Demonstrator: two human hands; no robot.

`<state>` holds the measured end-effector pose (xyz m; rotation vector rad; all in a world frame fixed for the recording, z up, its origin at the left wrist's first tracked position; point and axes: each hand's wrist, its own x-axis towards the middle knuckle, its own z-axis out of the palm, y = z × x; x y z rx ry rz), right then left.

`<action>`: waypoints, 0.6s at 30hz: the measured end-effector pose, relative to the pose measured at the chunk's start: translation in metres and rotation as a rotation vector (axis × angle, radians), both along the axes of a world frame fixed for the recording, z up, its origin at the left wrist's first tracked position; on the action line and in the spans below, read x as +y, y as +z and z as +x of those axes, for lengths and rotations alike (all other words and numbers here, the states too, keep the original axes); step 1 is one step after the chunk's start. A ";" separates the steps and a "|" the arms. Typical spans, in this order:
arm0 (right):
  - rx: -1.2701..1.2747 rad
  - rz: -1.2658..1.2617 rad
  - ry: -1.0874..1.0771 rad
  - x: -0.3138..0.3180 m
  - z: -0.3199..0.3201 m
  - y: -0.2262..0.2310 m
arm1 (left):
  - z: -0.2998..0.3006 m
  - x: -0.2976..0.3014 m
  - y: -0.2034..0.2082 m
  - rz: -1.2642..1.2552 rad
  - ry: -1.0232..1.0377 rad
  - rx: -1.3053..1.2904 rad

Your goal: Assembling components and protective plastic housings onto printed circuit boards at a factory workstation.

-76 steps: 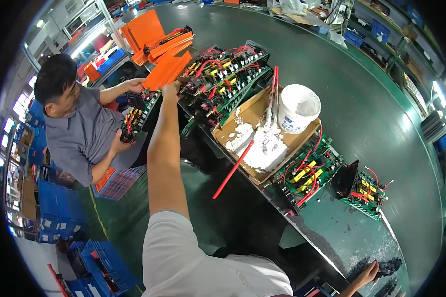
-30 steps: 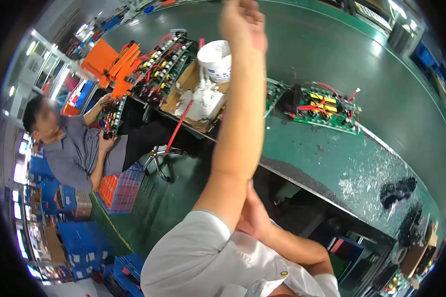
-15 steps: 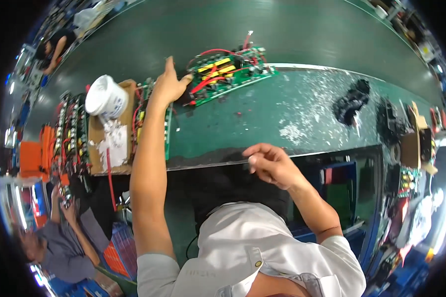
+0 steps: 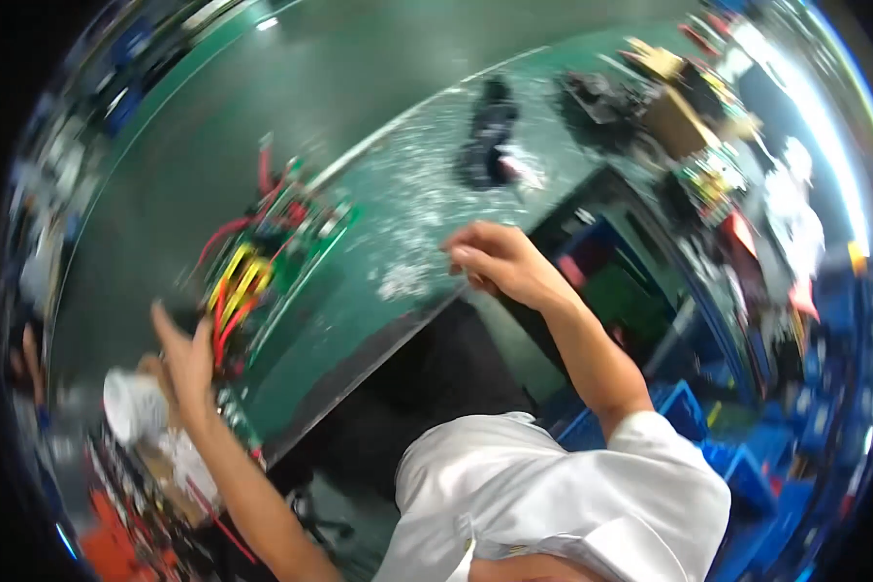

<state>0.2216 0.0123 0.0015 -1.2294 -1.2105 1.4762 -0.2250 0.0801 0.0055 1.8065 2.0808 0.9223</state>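
Note:
My left hand (image 4: 186, 361) is beside the near-left end of a green circuit board (image 4: 279, 260) with yellow parts and red wires. Its fingers are spread and nothing shows in its grasp; whether it touches the board I cannot tell. My right hand (image 4: 502, 260) is above the bench's near edge, thumb and fingers curled together. Whatever may be inside that hand is hidden. Ahead of it on the bench lies a crumpled black thing (image 4: 488, 136) with a pale end.
A white tub (image 4: 134, 405) stands left of my left hand, among more boards (image 4: 126, 485). An open cardboard box (image 4: 679, 121) and another small board (image 4: 710, 184) are at the right. Blue bins (image 4: 737, 475) stand at lower right. The picture is blurred.
The whole view has swung to the right, so the bench now runs slanted and the board appears farther left. My left hand stays near the board's end; my right hand remains curled.

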 end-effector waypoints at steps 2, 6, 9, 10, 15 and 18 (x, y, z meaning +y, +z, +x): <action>-0.099 0.121 -0.111 0.012 0.040 0.016 | 0.003 -0.023 0.005 -0.060 -0.038 -0.123; -0.848 0.506 -0.581 0.046 0.151 0.015 | 0.055 -0.047 -0.009 -0.104 -0.055 -0.069; -1.221 0.517 -0.674 0.082 0.233 0.001 | 0.063 -0.068 -0.044 -0.054 0.041 -0.005; -1.266 0.516 -0.664 0.095 0.246 -0.003 | 0.077 -0.082 -0.029 0.008 0.070 -0.087; -1.474 0.316 -0.573 0.157 0.275 -0.010 | 0.132 -0.177 -0.021 0.093 -0.408 -0.348; -1.531 0.134 -0.538 0.184 0.317 -0.026 | 0.142 -0.196 -0.079 -0.561 -0.556 -0.395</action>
